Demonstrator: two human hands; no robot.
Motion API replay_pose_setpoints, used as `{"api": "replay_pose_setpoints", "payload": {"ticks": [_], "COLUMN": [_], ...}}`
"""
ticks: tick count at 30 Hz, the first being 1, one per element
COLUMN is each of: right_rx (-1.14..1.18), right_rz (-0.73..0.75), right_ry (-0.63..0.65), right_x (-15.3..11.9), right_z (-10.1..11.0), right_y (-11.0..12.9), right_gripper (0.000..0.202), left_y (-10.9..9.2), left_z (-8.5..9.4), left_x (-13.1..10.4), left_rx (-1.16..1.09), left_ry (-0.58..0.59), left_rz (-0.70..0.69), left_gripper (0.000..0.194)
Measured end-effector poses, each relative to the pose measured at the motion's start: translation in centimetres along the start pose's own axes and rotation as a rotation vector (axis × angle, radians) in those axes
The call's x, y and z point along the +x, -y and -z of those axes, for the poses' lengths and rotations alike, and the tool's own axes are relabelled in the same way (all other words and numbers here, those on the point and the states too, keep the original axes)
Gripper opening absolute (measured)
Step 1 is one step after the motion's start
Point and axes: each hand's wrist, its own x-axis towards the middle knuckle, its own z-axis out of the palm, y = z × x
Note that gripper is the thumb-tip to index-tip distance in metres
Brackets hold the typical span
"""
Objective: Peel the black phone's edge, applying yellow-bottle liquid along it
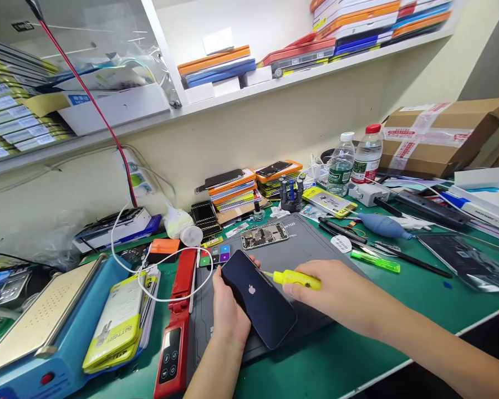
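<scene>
A smartphone [270, 310] with a dark screen and a white apple logo lies tilted in my left hand [230, 307], whose fingers close round its left and upper edges. My right hand [332, 285] grips a small yellow bottle-like tool [296, 279] with a thin tip. That tip points left and reaches the phone's upper right edge; whether it touches cannot be told. Beneath both hands lies a grey work mat [311, 249]. On its far part rests an opened phone body [264, 236] with its inner parts showing.
Left of the mat stand a red device [172, 360] with buttons, yellow battery packs [116, 324] and a blue machine [72, 343] with a metal plate. A white cable [166, 300] loops near my left hand. Rightward lie a green pen-like tool [375, 261], a blue blower [382, 225] and two bottles [341, 166].
</scene>
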Motion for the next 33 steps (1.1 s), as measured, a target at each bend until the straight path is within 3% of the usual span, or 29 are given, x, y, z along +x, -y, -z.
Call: {"api": "replay_pose_setpoints", "payload": {"ticks": [15, 21, 24, 27, 29, 33], "right_rx": [-0.009, 0.115, 0.216, 0.178, 0.109, -0.024], "right_rz": [-0.009, 0.042, 0.068, -0.032, -0.076, -0.056], "right_ry": [0.032, 0.109, -0.074, -0.363, -0.491, -0.563], "right_x": [-0.8, -1.2, 1.1, 5.4, 8.6, 13.7], "right_z": [0.7, 2.5, 5.2, 7.9, 9.1, 9.5], "right_y": [-0.2, -2.5, -4.6, -6.5, -7.4, -8.2], "right_gripper": [0.045, 0.042, 0.044, 0.041, 0.042, 0.035], "left_y": [-0.1, -0.1, 0.0, 0.2, 0.3, 0.3], "left_z": [-0.2, -0.2, -0.1, 0.1, 0.1, -0.2], "left_x": [0.0, -0.2, -0.1, 0.0, 0.0, -0.2], "left_rx": [-0.012, 0.016, 0.020, 0.019, 0.022, 0.019], "left_ry": [-0.011, -0.071, -0.087, -0.079, -0.068, -0.100], "left_rz": [0.004, -0.007, 0.006, 0.015, 0.011, 0.003], "left_gripper": [0.051, 0.047, 0.050, 0.053, 0.052, 0.049]}}
